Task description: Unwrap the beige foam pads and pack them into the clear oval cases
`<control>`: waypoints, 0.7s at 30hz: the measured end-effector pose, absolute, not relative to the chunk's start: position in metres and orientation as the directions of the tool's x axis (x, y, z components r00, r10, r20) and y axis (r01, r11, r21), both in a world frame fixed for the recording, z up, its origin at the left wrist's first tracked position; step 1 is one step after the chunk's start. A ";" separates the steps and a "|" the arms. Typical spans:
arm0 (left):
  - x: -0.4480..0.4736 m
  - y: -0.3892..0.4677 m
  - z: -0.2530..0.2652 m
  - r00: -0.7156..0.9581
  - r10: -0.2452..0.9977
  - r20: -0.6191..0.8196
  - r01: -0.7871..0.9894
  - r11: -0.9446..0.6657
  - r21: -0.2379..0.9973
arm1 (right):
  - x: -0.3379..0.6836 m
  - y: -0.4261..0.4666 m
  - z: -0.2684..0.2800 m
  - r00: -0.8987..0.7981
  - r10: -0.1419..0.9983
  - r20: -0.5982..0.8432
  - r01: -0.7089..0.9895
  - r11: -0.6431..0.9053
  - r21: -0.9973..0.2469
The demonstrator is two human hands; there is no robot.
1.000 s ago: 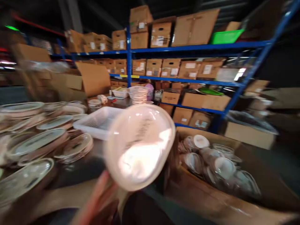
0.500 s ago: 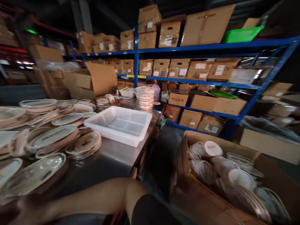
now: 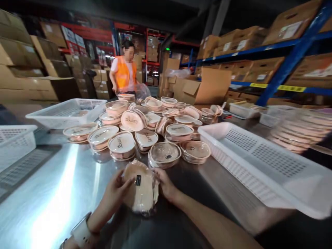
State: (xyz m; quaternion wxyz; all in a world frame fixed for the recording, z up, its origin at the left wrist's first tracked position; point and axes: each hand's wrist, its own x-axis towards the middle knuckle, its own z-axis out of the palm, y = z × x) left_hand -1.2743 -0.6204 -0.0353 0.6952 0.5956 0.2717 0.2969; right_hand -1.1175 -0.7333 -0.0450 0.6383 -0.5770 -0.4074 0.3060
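My left hand (image 3: 118, 188), with a pale watch on its wrist, grips the left side of a plastic-wrapped cream pouch (image 3: 145, 195). The thumb lies across its face, near a small black label. On the opposite edge, my right hand (image 3: 166, 183) has its fingers closed on the same pouch. Clear film wrinkles around it, and its underside is hidden. Just beyond are many similar wrapped oval pouches with pale rims and pinkish sides, piled on the metal table (image 3: 64, 183). The nearest is a pouch with a small dark label (image 3: 165, 154).
A white perforated basket (image 3: 259, 173) stands at right, beside a blurred stack of pink-and-white pieces (image 3: 301, 129). Two more white baskets, one a far-left basket (image 3: 68, 110), sit at left. Across the table stands a person in an orange vest (image 3: 121, 74). Cartons and shelving surround the table.
The view has swung left, from the shelves and carton of wrapped pieces to the table pile. Both hands now show on a wrapped pouch; earlier only a blurred arm and hand showed.
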 end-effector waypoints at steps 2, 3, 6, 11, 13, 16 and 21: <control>-1.270 -0.622 -0.037 0.645 0.763 -0.040 -0.038 0.084 0.996 | -1.116 -0.737 -0.042 0.537 0.817 0.210 0.181 0.132 -0.975; -1.270 -0.622 -0.038 0.633 0.774 -0.037 -0.012 0.058 0.998 | -1.116 -0.739 -0.039 0.571 0.786 0.237 0.250 0.109 -0.962; -1.272 -0.618 -0.045 0.626 0.780 -0.003 0.050 -0.037 0.998 | -1.118 -0.744 -0.029 0.556 0.778 0.293 0.437 0.026 -0.899; -1.274 -0.619 -0.044 0.652 0.758 0.004 0.071 -0.066 0.995 | -1.128 -0.748 -0.027 0.451 0.835 0.315 0.594 -0.018 -0.804; -1.276 -0.622 -0.040 0.690 0.722 -0.046 0.027 0.038 0.999 | -1.130 -0.748 -0.031 0.473 0.833 0.286 0.558 -0.032 -0.829; -1.278 -0.627 -0.034 0.755 0.630 -0.179 -0.063 0.342 0.938 | -1.129 -0.746 -0.036 0.549 0.796 0.255 0.476 -0.047 -0.878; -1.280 -0.634 -0.032 0.860 0.449 -0.243 -0.134 0.657 0.742 | -1.124 -0.747 -0.036 0.659 0.686 0.308 0.410 0.016 -0.912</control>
